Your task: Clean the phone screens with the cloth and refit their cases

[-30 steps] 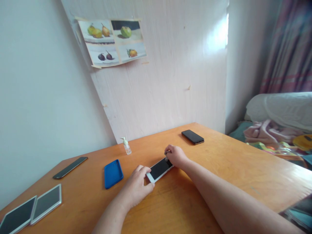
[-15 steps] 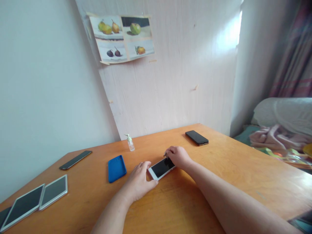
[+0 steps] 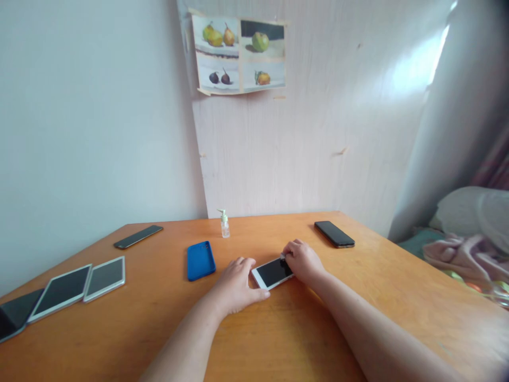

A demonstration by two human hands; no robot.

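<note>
A white-framed smartphone point(image 3: 272, 273) with a dark screen lies face up on the wooden table. Around its left end, the thumb and fingers of my left hand point(image 3: 235, 284) rest at opposite edges and hold it. My right hand point(image 3: 304, 262) covers the phone's far right end, its fingers pinched together over the screen. A small whitish bit shows at those fingertips, too hidden to name. To the left of my left hand lies a blue phone case point(image 3: 201, 260), its open side up. A clear pump bottle point(image 3: 225, 227) with a pale green top stands upright behind.
A black phone point(image 3: 334, 234) lies at the back right. On the left are a dark slim phone point(image 3: 139, 236), a silver-edged tablet point(image 3: 105, 278), a white tablet point(image 3: 61, 292) and a dark device point(image 3: 18, 313). Fruit pictures point(image 3: 242, 55) hang on the wall; bedding point(image 3: 457, 254) is at right.
The view has swung left, so everything appears further right. My right hand has shifted slightly over the screen, still pinched. My left hand stays at the phone's left end.
</note>
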